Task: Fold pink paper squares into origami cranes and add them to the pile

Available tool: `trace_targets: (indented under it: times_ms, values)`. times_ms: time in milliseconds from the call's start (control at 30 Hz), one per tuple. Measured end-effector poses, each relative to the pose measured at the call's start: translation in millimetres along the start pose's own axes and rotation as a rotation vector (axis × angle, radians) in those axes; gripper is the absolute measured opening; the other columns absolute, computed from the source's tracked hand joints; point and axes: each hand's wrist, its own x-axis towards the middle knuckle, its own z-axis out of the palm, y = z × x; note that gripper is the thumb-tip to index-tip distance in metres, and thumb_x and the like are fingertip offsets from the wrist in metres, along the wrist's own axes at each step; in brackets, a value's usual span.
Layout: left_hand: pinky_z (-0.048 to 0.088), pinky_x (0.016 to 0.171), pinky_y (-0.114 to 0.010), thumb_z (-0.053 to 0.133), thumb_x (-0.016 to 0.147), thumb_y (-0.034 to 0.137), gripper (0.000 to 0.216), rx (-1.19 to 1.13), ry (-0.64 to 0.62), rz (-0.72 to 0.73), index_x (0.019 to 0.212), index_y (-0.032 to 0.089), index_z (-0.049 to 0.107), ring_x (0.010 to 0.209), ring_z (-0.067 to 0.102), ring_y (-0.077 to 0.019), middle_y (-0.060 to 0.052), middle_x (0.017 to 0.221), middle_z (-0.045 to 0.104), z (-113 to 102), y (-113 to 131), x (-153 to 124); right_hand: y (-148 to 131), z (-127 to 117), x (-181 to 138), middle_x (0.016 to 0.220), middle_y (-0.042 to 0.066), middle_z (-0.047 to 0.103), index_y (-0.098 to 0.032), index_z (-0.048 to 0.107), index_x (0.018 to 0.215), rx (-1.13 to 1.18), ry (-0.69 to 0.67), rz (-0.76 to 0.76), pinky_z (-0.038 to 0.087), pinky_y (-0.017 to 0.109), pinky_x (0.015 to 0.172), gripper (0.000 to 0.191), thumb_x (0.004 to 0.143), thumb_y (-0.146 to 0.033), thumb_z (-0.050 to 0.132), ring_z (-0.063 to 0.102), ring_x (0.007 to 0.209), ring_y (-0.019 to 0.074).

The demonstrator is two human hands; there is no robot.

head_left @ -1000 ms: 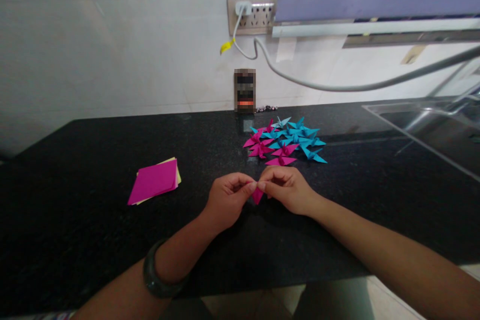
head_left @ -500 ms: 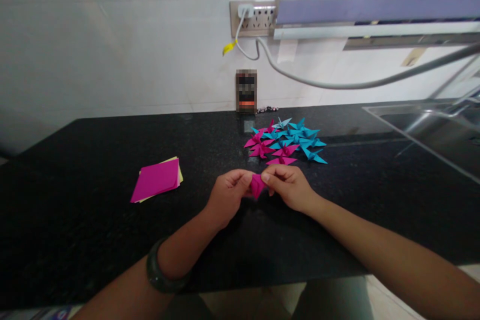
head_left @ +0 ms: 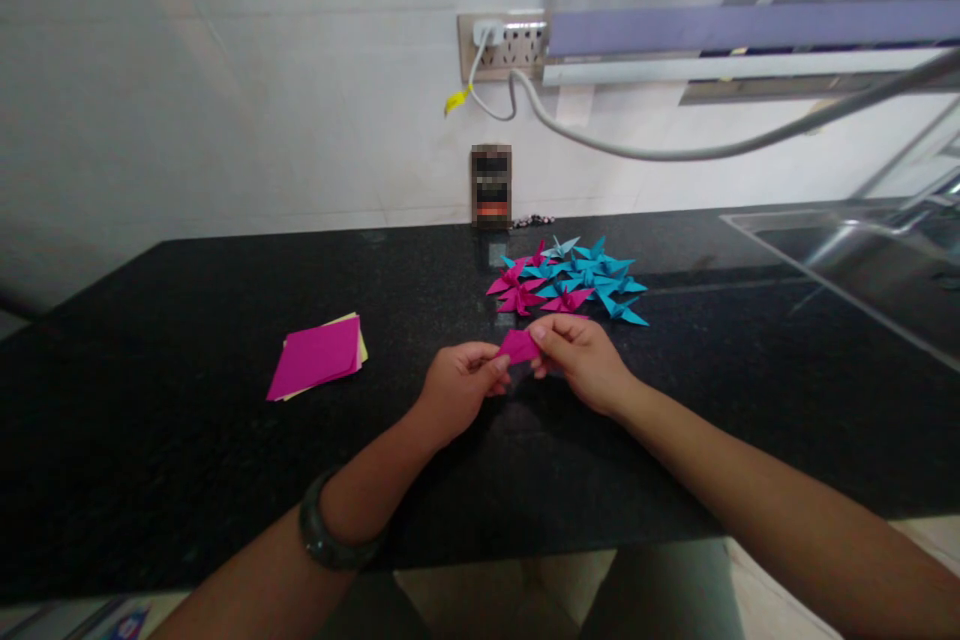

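A small folded piece of magenta origami paper [head_left: 518, 347] is pinched between my two hands, above the black countertop. My left hand [head_left: 461, 388] grips its lower left side between thumb and fingers. On the upper right side, my right hand [head_left: 577, 357] has its thumb on top and fingers curled behind. Just beyond my hands sit several folded paper cranes: magenta ones [head_left: 519, 298] on the left and blue ones [head_left: 592, 275] on the right, with a pale one [head_left: 560, 247] at the back. My right hand partly hides the nearest magenta crane.
To the left lies a stack of square paper [head_left: 315, 358], magenta on top with yellow edges showing. A pixelated phone-like object [head_left: 492, 186] leans against the wall, beside a beaded strap [head_left: 534, 220]. A metal sink [head_left: 900, 265] is at right; a grey cable [head_left: 645, 153] hangs from the socket [head_left: 517, 45].
The magenta paper has turned from pointing down to lying slanted between my hands. My right hand has shifted slightly up and left, covering more of the nearest crane.
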Motion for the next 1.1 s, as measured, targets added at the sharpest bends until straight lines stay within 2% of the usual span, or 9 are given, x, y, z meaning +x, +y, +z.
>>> trace_targets:
  times_ms: [100, 233, 300, 400, 533, 667, 767, 900, 1100]
  values:
    - [0.044, 0.058, -0.024, 0.059, 0.072, 0.031, 0.017, 0.126, 0.016, 0.132, 0.072, 0.016, 0.069, 0.059, 0.055, -0.0124, -0.001, 0.063, 0.062, -2, -1, 2, -1, -1, 1, 0.049, -0.005, 0.051, -0.015, 0.055, 0.067, 0.207, -0.053, 0.157, 0.039, 0.016, 0.037, 0.031, 0.066, -0.044, 0.067, 0.045, 0.041, 0.0055]
    - [0.041, 0.06, -0.024, 0.063, 0.068, 0.028, 0.012, 0.337, 0.096, 0.341, 0.068, 0.02, 0.072, 0.064, 0.052, -0.0129, -0.001, 0.063, 0.058, -3, 1, 3, -4, -1, 0, 0.039, -0.008, 0.046, -0.015, 0.054, 0.067, 0.337, -0.086, 0.217, 0.032, 0.012, 0.029, 0.03, 0.066, -0.042, 0.068, 0.038, 0.031, 0.003]
    - [0.039, 0.055, -0.023, 0.062, 0.07, 0.03, 0.014, 0.316, 0.049, 0.289, 0.071, 0.02, 0.072, 0.057, 0.05, -0.0115, 0.001, 0.058, 0.056, -2, 2, 3, -5, 1, 0, 0.04, -0.007, 0.051, -0.015, 0.055, 0.067, 0.381, -0.067, 0.214, 0.038, 0.012, 0.033, 0.03, 0.065, -0.041, 0.07, 0.043, 0.033, 0.0035]
    - [0.036, 0.044, -0.02, 0.06, 0.071, 0.03, 0.018, 0.14, -0.019, 0.054, 0.074, 0.015, 0.069, 0.044, 0.047, -0.0085, 0.001, 0.053, 0.058, 4, 4, 2, -6, 2, 0, 0.052, -0.002, 0.062, -0.014, 0.059, 0.072, 0.433, -0.046, 0.201, 0.049, 0.015, 0.046, 0.03, 0.059, -0.036, 0.075, 0.058, 0.046, 0.0065]
    - [0.038, 0.04, -0.018, 0.064, 0.067, 0.025, 0.016, -0.069, 0.003, -0.135, 0.077, 0.012, 0.065, 0.039, 0.05, -0.0068, 0.0, 0.052, 0.06, 9, 10, 2, -4, 2, 0, 0.059, 0.0, 0.066, -0.014, 0.063, 0.075, 0.433, 0.002, 0.159, 0.051, 0.017, 0.054, 0.03, 0.054, -0.03, 0.078, 0.062, 0.053, 0.0075]
    - [0.044, 0.044, -0.019, 0.07, 0.062, 0.023, 0.033, -0.179, 0.047, -0.111, 0.091, 0.013, 0.06, 0.046, 0.06, -0.0107, -0.001, 0.056, 0.065, 10, 18, 4, -1, 2, -1, 0.058, -0.001, 0.065, -0.014, 0.064, 0.071, 0.286, 0.049, 0.035, 0.05, 0.02, 0.055, 0.024, 0.058, -0.031, 0.075, 0.06, 0.053, 0.0081]
    - [0.049, 0.052, -0.021, 0.073, 0.06, 0.025, 0.027, -0.258, 0.022, -0.035, 0.082, 0.012, 0.062, 0.059, 0.065, -0.0131, -0.005, 0.066, 0.07, 9, 22, 6, -1, 2, -1, 0.061, -0.001, 0.065, -0.014, 0.064, 0.069, 0.223, 0.05, -0.024, 0.05, 0.024, 0.059, 0.021, 0.06, -0.03, 0.074, 0.06, 0.056, 0.0093]
    - [0.049, 0.056, -0.022, 0.075, 0.056, 0.024, 0.022, -0.279, 0.059, 0.012, 0.07, 0.011, 0.064, 0.058, 0.064, -0.0126, -0.005, 0.061, 0.069, 9, 25, 12, -3, 3, 2, 0.064, -0.001, 0.065, -0.015, 0.064, 0.072, 0.226, 0.092, -0.056, 0.05, 0.025, 0.061, 0.023, 0.058, -0.028, 0.075, 0.061, 0.059, 0.01]
    - [0.049, 0.055, -0.023, 0.076, 0.052, 0.025, 0.022, -0.234, 0.126, 0.084, 0.066, 0.012, 0.065, 0.055, 0.063, -0.0129, -0.002, 0.057, 0.067, 10, 25, 18, 1, 2, 6, 0.058, -0.003, 0.061, -0.014, 0.064, 0.07, 0.207, 0.084, -0.067, 0.044, 0.02, 0.046, 0.023, 0.06, -0.032, 0.074, 0.053, 0.044, 0.006]
